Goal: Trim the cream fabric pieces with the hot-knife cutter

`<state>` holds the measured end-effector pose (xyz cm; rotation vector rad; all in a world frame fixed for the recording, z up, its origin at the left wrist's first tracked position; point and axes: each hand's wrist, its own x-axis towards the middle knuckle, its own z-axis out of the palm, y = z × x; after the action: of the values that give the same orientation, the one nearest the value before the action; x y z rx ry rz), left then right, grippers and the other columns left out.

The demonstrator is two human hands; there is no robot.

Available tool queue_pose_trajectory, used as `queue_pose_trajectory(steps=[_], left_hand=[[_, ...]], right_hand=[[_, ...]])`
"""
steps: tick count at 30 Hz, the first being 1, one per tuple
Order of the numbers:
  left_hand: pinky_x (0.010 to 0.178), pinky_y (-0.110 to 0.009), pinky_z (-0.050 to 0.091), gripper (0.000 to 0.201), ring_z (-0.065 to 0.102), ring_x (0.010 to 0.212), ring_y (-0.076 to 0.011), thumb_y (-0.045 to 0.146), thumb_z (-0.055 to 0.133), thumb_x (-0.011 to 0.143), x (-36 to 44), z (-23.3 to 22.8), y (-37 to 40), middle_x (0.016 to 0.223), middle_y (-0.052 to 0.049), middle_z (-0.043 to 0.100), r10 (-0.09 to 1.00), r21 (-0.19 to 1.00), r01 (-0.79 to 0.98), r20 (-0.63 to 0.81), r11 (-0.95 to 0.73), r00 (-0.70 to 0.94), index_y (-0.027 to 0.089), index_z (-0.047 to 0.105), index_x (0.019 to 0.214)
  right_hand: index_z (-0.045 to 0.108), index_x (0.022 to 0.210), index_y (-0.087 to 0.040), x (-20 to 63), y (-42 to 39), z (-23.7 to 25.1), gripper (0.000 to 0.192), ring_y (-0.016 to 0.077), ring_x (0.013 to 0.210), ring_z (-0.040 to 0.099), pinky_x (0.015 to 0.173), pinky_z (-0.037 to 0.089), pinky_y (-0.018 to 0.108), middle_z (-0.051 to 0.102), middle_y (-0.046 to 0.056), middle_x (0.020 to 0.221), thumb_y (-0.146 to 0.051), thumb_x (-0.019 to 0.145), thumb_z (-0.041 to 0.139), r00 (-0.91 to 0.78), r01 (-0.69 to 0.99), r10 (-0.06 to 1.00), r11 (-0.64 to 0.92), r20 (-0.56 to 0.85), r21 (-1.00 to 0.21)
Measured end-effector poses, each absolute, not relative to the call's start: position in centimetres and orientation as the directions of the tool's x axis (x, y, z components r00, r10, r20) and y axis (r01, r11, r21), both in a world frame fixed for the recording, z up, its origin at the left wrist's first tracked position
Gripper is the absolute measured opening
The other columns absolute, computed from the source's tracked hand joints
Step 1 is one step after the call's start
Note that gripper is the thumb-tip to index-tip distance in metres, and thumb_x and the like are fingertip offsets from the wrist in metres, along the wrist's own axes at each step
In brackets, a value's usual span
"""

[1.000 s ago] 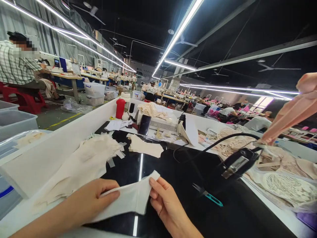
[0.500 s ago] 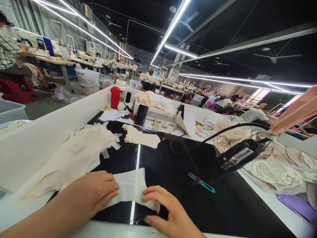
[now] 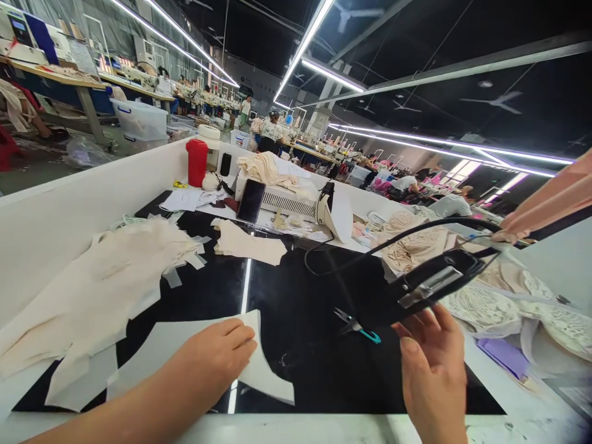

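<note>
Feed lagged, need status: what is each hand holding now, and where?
Neither holds anything. The left hand lies flat on the white fabric piece near its upper edge; the right hand is open just below the black tool.

Bright overhead tube lights (image 3: pixel 303 46) ran across a dark ceiling. One glare streak lay on the glossy black tabletop (image 3: pixel 300 320). Wide-angle bending at the edges; right hand (image 3: pixel 432 364) slightly blurred; distant workstations were soft.

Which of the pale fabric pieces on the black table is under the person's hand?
The flat white piece at the near edge, under the left hand; the other cream pieces lie farther back, untouched.
</note>
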<state>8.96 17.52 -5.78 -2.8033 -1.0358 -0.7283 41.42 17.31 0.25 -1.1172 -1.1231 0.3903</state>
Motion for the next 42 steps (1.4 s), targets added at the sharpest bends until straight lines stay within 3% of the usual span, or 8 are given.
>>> queue_pose_trajectory(steps=[1, 3, 6, 11, 16, 26, 35, 42], left_hand=[[0.096, -0.031, 0.053, 0.027, 0.065, 0.095, -0.0202, -0.003, 0.052, 0.091, 9.2, -5.9, 17.3, 0.101, -0.005, 0.070, 0.585, 0.102, 0.611, 0.448, -0.785, 0.676, 0.018, 0.067, 0.101], [0.098, -0.032, 0.051, 0.030, 0.065, 0.098, -0.0209, -0.004, 0.053, 0.088, 9.7, -6.0, 16.8, 0.102, -0.006, 0.071, 0.574, 0.102, 0.592, 0.422, -0.800, 0.702, 0.018, 0.067, 0.103], [0.099, -0.032, 0.050, 0.034, 0.065, 0.102, -0.0218, -0.004, 0.054, 0.085, 10.1, -5.6, 16.4, 0.106, -0.007, 0.072, 0.565, 0.102, 0.575, 0.391, -0.811, 0.727, 0.017, 0.067, 0.107], [0.099, -0.035, 0.050, 0.032, 0.066, 0.107, -0.0237, 0.002, 0.055, 0.091, 10.8, -5.7, 17.1, 0.115, -0.010, 0.072, 0.565, 0.083, 0.589, 0.416, -0.804, 0.712, 0.017, 0.065, 0.118], [0.085, -0.035, 0.053, 0.033, 0.069, 0.100, -0.0244, -0.004, 0.046, 0.093, 11.8, -7.6, 18.0, 0.110, -0.010, 0.074, 0.520, -0.023, 0.634, 0.549, -0.773, 0.654, 0.013, 0.066, 0.113], [0.096, -0.032, 0.051, 0.031, 0.070, 0.106, -0.0214, 0.001, 0.047, 0.099, 11.5, -7.6, 17.0, 0.116, -0.009, 0.077, 0.471, -0.075, 0.663, 0.644, -0.745, 0.603, 0.011, 0.071, 0.115], [0.096, -0.037, 0.054, 0.038, 0.069, 0.109, -0.0228, 0.000, 0.042, 0.098, 12.3, -9.4, 16.9, 0.117, -0.009, 0.077, 0.489, -0.009, 0.695, 0.704, -0.719, 0.515, 0.014, 0.069, 0.121], [0.093, -0.033, 0.057, 0.036, 0.073, 0.103, -0.0217, -0.003, 0.041, 0.098, 11.8, -7.6, 16.8, 0.114, -0.009, 0.079, 0.483, -0.071, 0.676, 0.645, -0.733, 0.592, 0.008, 0.072, 0.114]], right_hand=[[0.053, 0.141, -0.033, 41.3, 18.3, 1.0, 0.077, 0.0215, 0.113, 0.061, 0.093, 0.051, 0.036, 0.062, 0.006, 0.131, -0.049, 0.074, 0.086, 0.367, 0.216, 0.785, 0.451, 0.499, -0.866], [0.060, 0.131, -0.028, 40.4, 19.9, 2.2, 0.060, 0.0245, 0.113, 0.064, 0.094, 0.052, 0.041, 0.066, 0.009, 0.126, -0.049, 0.078, 0.082, 0.325, 0.179, 0.824, 0.429, 0.465, -0.885], [0.060, 0.125, -0.028, 38.8, 21.7, 3.1, 0.043, 0.0199, 0.084, 0.069, 0.079, 0.057, 0.041, 0.070, 0.004, 0.103, -0.045, 0.087, 0.072, 0.347, 0.070, 0.820, 0.462, 0.456, -0.884], [0.054, 0.130, -0.030, 35.3, 22.8, 2.8, 0.053, 0.0160, 0.071, 0.067, 0.066, 0.059, 0.036, 0.067, 0.000, 0.095, -0.037, 0.083, 0.077, 0.165, -0.032, 0.834, 0.538, 0.526, -0.843], [0.051, 0.124, -0.031, 30.5, 23.2, 2.0, 0.044, 0.0127, 0.063, 0.059, 0.051, 0.054, 0.027, 0.059, -0.005, 0.083, -0.036, 0.087, 0.075, 0.242, -0.169, 0.784, 0.615, 0.572, -0.770], [0.045, 0.114, -0.030, 27.2, 24.3, 0.7, 0.039, 0.0117, 0.062, 0.058, 0.052, 0.052, 0.027, 0.058, -0.006, 0.082, -0.041, 0.088, 0.072, 0.199, -0.279, 0.821, 0.570, 0.535, -0.772], [0.044, 0.114, -0.031, 26.5, 24.4, 1.3, 0.044, 0.0123, 0.060, 0.055, 0.048, 0.048, 0.026, 0.054, -0.006, 0.079, -0.049, 0.084, 0.072, 0.187, -0.298, 0.840, 0.542, 0.509, -0.786], [0.044, 0.114, -0.031, 26.7, 24.8, 0.7, 0.042, 0.0121, 0.061, 0.056, 0.049, 0.049, 0.026, 0.056, -0.006, 0.079, -0.045, 0.085, 0.072, 0.196, -0.294, 0.832, 0.555, 0.519, -0.778]])
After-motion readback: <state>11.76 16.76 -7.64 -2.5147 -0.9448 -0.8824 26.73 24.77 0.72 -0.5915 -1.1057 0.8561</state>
